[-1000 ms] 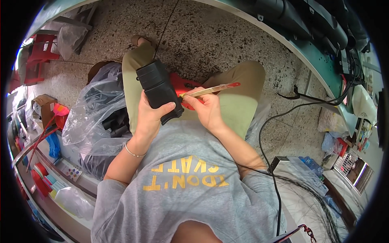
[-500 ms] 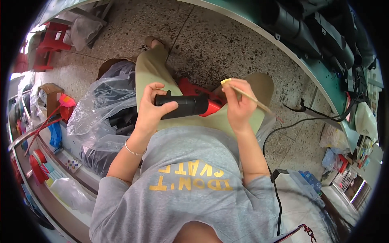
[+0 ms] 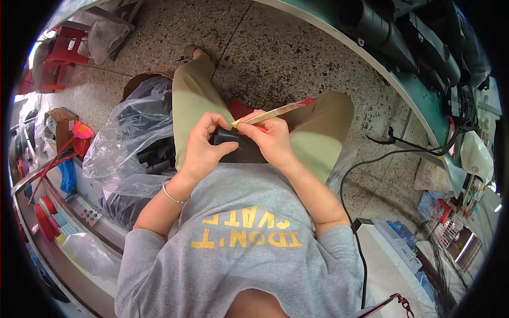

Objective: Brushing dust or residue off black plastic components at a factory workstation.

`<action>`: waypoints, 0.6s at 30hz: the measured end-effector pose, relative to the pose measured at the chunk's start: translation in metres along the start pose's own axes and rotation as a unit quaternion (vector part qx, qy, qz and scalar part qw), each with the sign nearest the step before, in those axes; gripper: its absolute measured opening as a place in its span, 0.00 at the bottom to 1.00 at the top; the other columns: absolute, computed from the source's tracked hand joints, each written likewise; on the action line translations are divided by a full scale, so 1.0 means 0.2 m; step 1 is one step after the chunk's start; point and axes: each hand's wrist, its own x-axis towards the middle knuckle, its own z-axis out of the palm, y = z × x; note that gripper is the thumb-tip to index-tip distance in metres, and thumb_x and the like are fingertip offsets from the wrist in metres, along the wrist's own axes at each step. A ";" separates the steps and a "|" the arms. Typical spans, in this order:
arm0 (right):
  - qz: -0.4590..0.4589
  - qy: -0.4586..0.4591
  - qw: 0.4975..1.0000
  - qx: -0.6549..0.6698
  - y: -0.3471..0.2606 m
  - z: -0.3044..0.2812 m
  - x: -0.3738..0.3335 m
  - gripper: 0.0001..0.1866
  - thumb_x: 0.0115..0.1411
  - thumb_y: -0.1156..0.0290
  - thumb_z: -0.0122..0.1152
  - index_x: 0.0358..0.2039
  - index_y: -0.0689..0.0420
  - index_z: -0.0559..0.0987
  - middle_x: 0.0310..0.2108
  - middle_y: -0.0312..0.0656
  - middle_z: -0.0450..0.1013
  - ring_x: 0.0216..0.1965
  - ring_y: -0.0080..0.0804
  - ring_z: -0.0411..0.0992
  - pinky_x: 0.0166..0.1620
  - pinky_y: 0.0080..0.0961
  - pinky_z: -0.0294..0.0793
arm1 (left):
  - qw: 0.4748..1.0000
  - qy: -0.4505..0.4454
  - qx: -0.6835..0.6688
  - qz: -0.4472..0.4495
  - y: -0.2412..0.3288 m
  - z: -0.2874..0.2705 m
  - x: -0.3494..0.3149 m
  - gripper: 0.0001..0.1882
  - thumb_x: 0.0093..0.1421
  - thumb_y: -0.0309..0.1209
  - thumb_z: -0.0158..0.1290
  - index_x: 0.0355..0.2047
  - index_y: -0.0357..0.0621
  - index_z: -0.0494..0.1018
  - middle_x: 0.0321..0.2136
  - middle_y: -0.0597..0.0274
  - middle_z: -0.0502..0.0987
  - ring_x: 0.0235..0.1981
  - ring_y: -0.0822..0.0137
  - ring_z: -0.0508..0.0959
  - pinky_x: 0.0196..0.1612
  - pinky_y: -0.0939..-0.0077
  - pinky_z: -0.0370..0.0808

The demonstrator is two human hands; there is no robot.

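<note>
My left hand (image 3: 205, 146) grips one end of a black tube-shaped plastic part (image 3: 245, 151) above my lap, thumb on the near side and fingers curled over the far side. Between the fingertips of my right hand (image 3: 271, 140) is a thin pale stick (image 3: 275, 112) with a yellow tip and a reddish far end. Its yellow tip is at the tube, close to my left fingers; whether they touch I cannot tell. My right hand covers much of the tube's other end. A bit of red (image 3: 241, 108) shows just beyond my hands.
To my left, a clear plastic bag (image 3: 127, 138) holds black parts. Several black tube-shaped housings (image 3: 419, 42) lie on a green-topped table (image 3: 395, 79) at the far right. A black cable (image 3: 344, 185) runs along my right side. Farther off at left stands a red stool (image 3: 69, 45).
My right hand has moved left, bringing the stick to the tube and turning it so its reddish end points up and away. My left hand keeps its hold on the tube.
</note>
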 end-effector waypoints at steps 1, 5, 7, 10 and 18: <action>0.005 -0.006 1.000 -0.003 -0.01 0.00 0.00 0.04 0.54 0.78 0.58 0.30 0.65 0.78 0.28 0.34 0.72 0.32 0.19 0.68 0.36 0.16 0.68 | 1.000 0.000 -0.001 -0.001 0.00 0.00 0.00 0.22 0.40 0.13 0.57 0.34 0.41 0.63 0.29 0.66 0.69 0.32 0.78 0.71 0.36 0.85 0.69; -0.002 -0.009 0.999 0.038 0.04 -0.01 0.00 0.04 0.54 0.78 0.57 0.30 0.65 0.78 0.29 0.34 0.72 0.32 0.20 0.68 0.38 0.17 0.68 | 0.999 0.000 0.032 -0.009 0.00 0.00 0.00 0.20 0.40 0.14 0.58 0.32 0.41 0.64 0.29 0.68 0.69 0.33 0.78 0.69 0.38 0.85 0.67; -0.001 -0.022 0.999 0.040 0.04 -0.01 0.00 0.04 0.54 0.78 0.58 0.30 0.65 0.78 0.30 0.35 0.72 0.33 0.20 0.68 0.38 0.17 0.68 | 0.999 -0.004 0.038 -0.021 0.00 0.00 0.01 0.21 0.39 0.14 0.59 0.32 0.41 0.64 0.30 0.68 0.68 0.34 0.78 0.69 0.39 0.85 0.66; 0.003 -0.026 0.998 0.065 0.04 -0.02 0.01 0.05 0.54 0.78 0.58 0.31 0.65 0.78 0.30 0.35 0.72 0.34 0.20 0.68 0.39 0.17 0.68 | 0.999 0.006 0.046 0.017 0.00 0.00 0.02 0.18 0.40 0.15 0.58 0.30 0.41 0.64 0.27 0.68 0.69 0.32 0.78 0.70 0.36 0.85 0.66; -0.087 0.001 0.995 -0.047 0.04 0.00 0.06 0.02 0.52 0.78 0.59 0.24 0.62 0.76 0.26 0.36 0.72 0.30 0.28 0.70 0.38 0.22 0.69 | 0.998 -0.004 0.057 0.008 0.00 0.00 0.05 0.17 0.40 0.16 0.59 0.29 0.41 0.65 0.25 0.69 0.69 0.28 0.80 0.68 0.33 0.87 0.65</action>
